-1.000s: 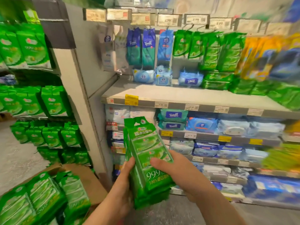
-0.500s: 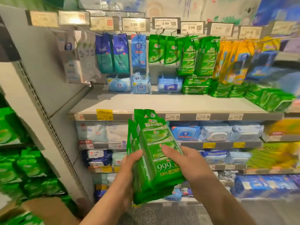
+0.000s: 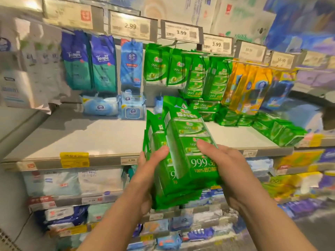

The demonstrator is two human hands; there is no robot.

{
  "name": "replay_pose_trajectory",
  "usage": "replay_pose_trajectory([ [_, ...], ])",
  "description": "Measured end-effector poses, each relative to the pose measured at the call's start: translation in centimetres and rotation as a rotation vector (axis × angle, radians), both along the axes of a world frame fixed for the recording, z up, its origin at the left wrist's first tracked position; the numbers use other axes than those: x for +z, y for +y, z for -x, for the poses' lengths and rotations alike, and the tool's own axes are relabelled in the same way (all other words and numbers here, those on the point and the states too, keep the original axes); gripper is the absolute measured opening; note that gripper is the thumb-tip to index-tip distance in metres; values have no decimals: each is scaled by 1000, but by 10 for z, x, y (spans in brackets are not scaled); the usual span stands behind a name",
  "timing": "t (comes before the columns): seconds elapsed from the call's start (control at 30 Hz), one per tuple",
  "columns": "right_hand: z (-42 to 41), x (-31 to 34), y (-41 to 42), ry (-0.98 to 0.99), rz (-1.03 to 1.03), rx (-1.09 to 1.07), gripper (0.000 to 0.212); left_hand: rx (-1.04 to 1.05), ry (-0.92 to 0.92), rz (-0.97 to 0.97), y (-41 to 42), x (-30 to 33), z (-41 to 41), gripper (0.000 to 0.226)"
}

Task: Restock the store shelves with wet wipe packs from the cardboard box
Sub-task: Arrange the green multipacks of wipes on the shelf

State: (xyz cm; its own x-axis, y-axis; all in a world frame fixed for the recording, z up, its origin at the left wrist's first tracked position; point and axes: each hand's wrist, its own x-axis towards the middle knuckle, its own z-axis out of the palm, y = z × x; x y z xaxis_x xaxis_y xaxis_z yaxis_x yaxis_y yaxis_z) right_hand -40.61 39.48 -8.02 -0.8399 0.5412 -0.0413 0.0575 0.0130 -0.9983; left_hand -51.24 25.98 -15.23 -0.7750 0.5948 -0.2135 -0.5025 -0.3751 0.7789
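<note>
Both hands clasp a bundle of green wet wipe packs [image 3: 183, 151] from opposite sides; the left hand [image 3: 145, 178] has its grip curled round the bundle's left edge, thumb across the face, and the right hand [image 3: 226, 171] cups the right edge with its thumb laid on the front; neither grip is slack. The bundle stands nearly upright, long axis running up and slightly away, its top edge overlapping the front lip of the grey shelf [image 3: 90, 138]; the shelf's bare stretch lies just beyond and left of the bundle, with matching green packs [image 3: 279, 131] lying beyond and right of it; the move probably turns on carrying the bundle forward past that lip, both hands equally near.
</note>
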Motion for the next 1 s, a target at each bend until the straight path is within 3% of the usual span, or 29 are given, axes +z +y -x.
replay_pose_trajectory([
  [0.07, 13, 2, 8, 6, -9, -14, 60, -50, 19, -17, 7, 5, 16, 90],
  [0.17, 28, 6, 22, 50, 12, -41, 47, -117, 2, -26, 18, 14, 36, 88],
  [0.33, 46, 9, 56, 181, 239, -35, 37, -195, -13, -70, 33, 25, 55, 55],
  [0.4, 53, 7, 73, 221, 261, -47, 39, -192, -9, -42, 40, 26, 61, 52],
  [0.53, 62, -1, 115, 305, 168, -73, 29, -115, 22, 46, 58, 25, 74, 63],
  [0.7, 71, -11, 166, 328, -140, -10, 36, 48, 52, 84, 85, 29, 81, 62],
  [0.83, 76, -8, 194, 452, -323, 8, 32, 170, 50, 40, 108, 37, 83, 61],
  [1.0, 92, -16, 222, 612, -229, 84, 37, 251, 77, 1, 131, 38, 81, 48],
])
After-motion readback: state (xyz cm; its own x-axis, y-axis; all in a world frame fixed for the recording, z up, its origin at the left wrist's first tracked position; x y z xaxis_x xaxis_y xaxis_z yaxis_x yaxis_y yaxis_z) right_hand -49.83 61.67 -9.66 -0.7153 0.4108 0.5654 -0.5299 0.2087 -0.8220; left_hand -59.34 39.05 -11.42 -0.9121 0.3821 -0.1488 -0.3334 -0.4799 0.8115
